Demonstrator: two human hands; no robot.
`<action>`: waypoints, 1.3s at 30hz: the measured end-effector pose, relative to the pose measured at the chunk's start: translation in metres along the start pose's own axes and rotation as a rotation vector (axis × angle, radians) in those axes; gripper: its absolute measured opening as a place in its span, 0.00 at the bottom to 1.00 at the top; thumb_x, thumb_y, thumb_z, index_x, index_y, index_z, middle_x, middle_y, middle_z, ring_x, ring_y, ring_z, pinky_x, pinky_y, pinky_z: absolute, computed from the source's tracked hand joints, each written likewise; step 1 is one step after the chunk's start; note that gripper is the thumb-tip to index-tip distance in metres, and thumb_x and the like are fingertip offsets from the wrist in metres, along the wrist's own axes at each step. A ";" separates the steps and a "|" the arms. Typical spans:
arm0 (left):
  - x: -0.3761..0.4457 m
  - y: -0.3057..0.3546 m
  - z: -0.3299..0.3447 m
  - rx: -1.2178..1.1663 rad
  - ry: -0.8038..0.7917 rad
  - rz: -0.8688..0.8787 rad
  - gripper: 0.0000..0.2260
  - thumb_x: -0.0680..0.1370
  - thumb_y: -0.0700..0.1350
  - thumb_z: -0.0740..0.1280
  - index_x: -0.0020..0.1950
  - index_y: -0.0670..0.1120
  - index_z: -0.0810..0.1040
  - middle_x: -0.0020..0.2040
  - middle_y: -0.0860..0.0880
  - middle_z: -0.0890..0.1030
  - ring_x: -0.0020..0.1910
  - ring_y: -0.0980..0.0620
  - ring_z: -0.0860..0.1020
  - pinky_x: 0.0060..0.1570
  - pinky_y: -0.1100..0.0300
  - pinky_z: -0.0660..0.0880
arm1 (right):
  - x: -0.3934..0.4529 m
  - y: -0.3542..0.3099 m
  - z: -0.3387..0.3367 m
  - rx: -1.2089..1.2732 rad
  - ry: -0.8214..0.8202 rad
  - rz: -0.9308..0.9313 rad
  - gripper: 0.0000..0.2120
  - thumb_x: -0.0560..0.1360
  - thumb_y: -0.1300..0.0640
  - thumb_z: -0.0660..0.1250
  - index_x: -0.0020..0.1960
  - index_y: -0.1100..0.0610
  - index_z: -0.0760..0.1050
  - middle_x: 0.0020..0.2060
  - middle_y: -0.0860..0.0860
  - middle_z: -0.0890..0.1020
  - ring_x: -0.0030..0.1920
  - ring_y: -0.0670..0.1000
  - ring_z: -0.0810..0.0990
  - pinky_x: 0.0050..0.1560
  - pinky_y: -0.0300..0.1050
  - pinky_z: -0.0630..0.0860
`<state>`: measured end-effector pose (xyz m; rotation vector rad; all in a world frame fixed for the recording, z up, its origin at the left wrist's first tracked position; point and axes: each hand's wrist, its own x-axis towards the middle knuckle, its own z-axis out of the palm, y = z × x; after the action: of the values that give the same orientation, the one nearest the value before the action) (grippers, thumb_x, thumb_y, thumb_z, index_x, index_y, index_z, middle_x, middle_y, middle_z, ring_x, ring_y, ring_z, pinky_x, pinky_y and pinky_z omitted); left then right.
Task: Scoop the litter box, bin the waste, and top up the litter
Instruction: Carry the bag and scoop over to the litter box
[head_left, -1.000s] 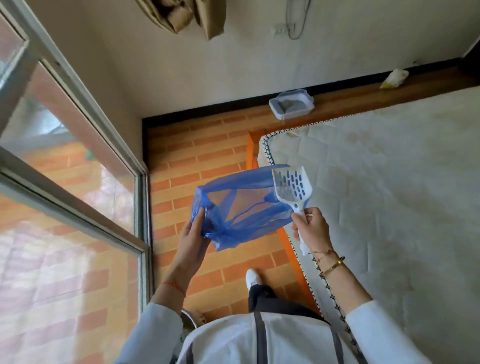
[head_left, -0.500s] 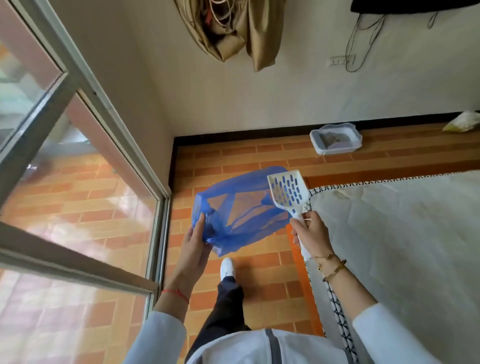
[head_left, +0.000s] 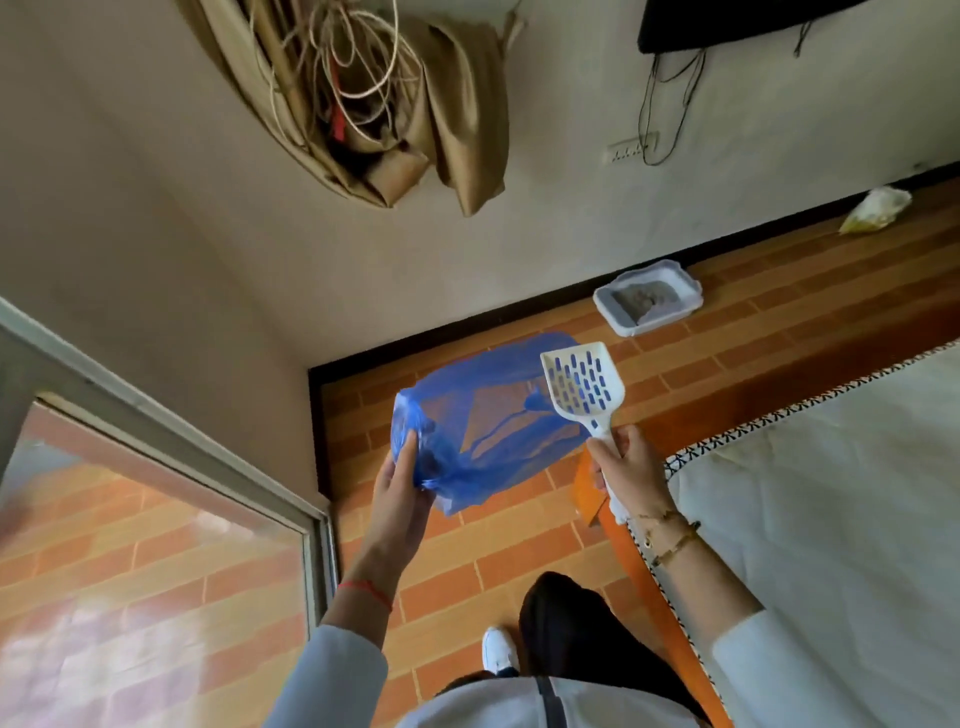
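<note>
Litter box (head_left: 648, 302) sits by the wall; left hand (head_left: 402, 493) grips blue bag (head_left: 483, 421), right hand (head_left: 631, 470) grips scoop (head_left: 582, 387).

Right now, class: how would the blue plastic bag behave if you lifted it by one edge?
The blue plastic bag looks floppy: it sags and creases between the left hand and the litter scoop. Probably very light, since the floor tiles show through it. Its film may be slippery.
</note>
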<state>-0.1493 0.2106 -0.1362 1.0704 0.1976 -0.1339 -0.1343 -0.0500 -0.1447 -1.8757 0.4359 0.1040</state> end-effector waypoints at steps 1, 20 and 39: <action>0.018 0.003 0.001 0.002 -0.013 -0.003 0.21 0.82 0.51 0.59 0.72 0.43 0.69 0.68 0.39 0.74 0.66 0.41 0.74 0.65 0.45 0.70 | 0.014 -0.004 0.002 0.012 0.000 0.016 0.08 0.76 0.59 0.66 0.51 0.61 0.70 0.28 0.51 0.78 0.24 0.47 0.75 0.28 0.42 0.72; 0.412 0.037 0.143 0.031 -0.084 -0.071 0.14 0.83 0.46 0.56 0.63 0.46 0.77 0.61 0.42 0.80 0.62 0.43 0.78 0.61 0.50 0.76 | 0.374 -0.106 -0.033 0.104 0.136 0.118 0.06 0.77 0.59 0.66 0.47 0.59 0.69 0.30 0.54 0.77 0.25 0.51 0.74 0.25 0.39 0.71; 0.729 -0.006 0.286 0.171 -0.144 -0.212 0.25 0.75 0.58 0.65 0.67 0.46 0.75 0.62 0.44 0.80 0.63 0.44 0.77 0.64 0.48 0.73 | 0.670 -0.133 -0.128 0.118 0.309 0.192 0.06 0.76 0.59 0.66 0.47 0.59 0.70 0.30 0.57 0.78 0.26 0.51 0.74 0.30 0.44 0.70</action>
<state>0.5867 -0.0533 -0.1727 1.2034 0.1708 -0.4233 0.5148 -0.2963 -0.1705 -1.7350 0.8174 -0.0829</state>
